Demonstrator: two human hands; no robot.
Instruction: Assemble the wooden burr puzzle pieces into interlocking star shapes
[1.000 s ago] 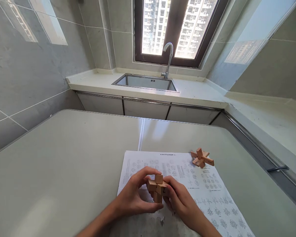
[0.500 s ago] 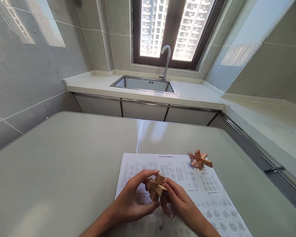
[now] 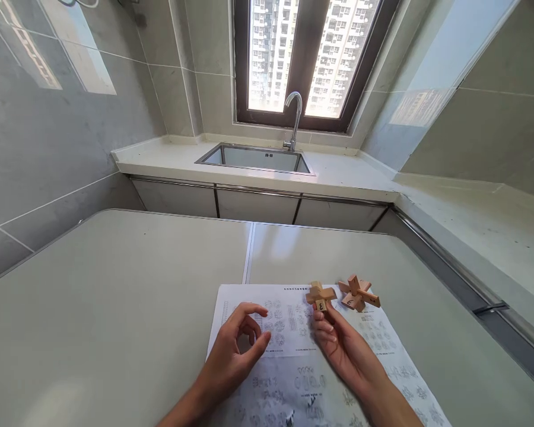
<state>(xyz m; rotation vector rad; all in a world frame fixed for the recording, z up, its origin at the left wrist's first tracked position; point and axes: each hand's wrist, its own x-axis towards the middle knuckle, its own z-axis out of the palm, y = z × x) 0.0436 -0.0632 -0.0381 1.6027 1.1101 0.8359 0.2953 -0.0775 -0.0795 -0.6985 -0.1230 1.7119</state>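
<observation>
A small wooden burr puzzle point(image 3: 320, 294), its blocks crossing each other and one end marked "3", is held in the fingertips of my right hand point(image 3: 345, 350). It is over the upper part of a printed instruction sheet point(image 3: 289, 365). My left hand point(image 3: 234, 347) hovers over the sheet's left side, fingers curled but apart, with nothing between thumb and forefinger. Just right of the held puzzle, a second wooden burr puzzle point(image 3: 358, 294) rests on the sheet's upper right corner, with a long numbered bar sticking out.
The sheet lies on a pale table point(image 3: 93, 314) with a seam down its middle. Beyond the table runs a white counter point(image 3: 160, 155) with a sink point(image 3: 258, 157) and a tall faucet point(image 3: 296, 118) under a window. Tiled walls stand on both sides.
My left hand has let go of the puzzle and drawn back slightly left. My right hand has carried it forward and right, close to the second puzzle. The view has tilted slightly up.
</observation>
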